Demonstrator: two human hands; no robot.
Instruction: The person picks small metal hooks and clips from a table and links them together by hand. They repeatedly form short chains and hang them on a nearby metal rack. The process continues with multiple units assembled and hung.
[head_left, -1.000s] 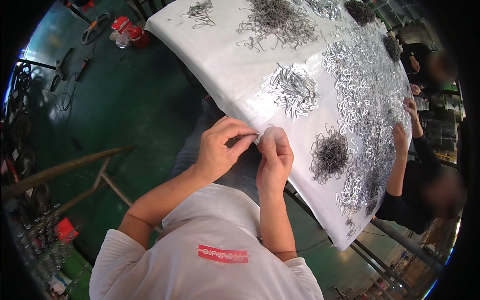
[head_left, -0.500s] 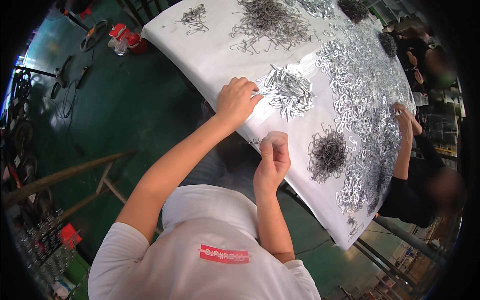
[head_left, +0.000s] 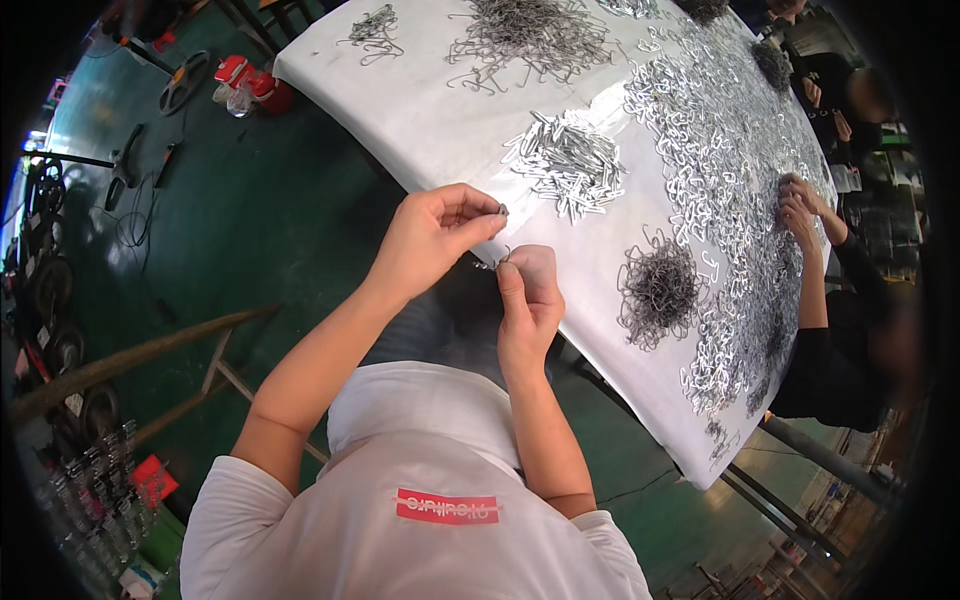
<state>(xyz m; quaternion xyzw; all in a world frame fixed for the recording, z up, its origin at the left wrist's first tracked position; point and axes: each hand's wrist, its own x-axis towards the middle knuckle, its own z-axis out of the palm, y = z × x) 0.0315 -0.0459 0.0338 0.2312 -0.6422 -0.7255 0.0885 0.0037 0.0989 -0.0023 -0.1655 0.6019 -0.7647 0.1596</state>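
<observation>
At the table's near edge, my left hand (head_left: 425, 240) is closed in a pinch on a small metal piece (head_left: 503, 211), mostly covered by the fingertips. Just below and to its right, my right hand (head_left: 530, 305) pinches a thin wire hook (head_left: 507, 254) between thumb and curled fingers. More small wire bits (head_left: 484, 265) stick out to the left of that grip. The two hands are close together but apart. Beyond them lies a pile of short, narrow silver metal strips (head_left: 570, 165) on the white-covered table (head_left: 420, 110).
A tangle of dark wire hooks (head_left: 660, 287) lies to the right, and a larger hook pile (head_left: 530, 42) at the back. Bright bent hooks (head_left: 720, 180) spread over the far right, where a co-worker's hands (head_left: 800, 208) work. Red containers (head_left: 255, 85) stand at the upper left.
My left hand has drawn back from the strip pile toward my right hand and now pinches a small metal piece. My right hand has shifted slightly up and left.
</observation>
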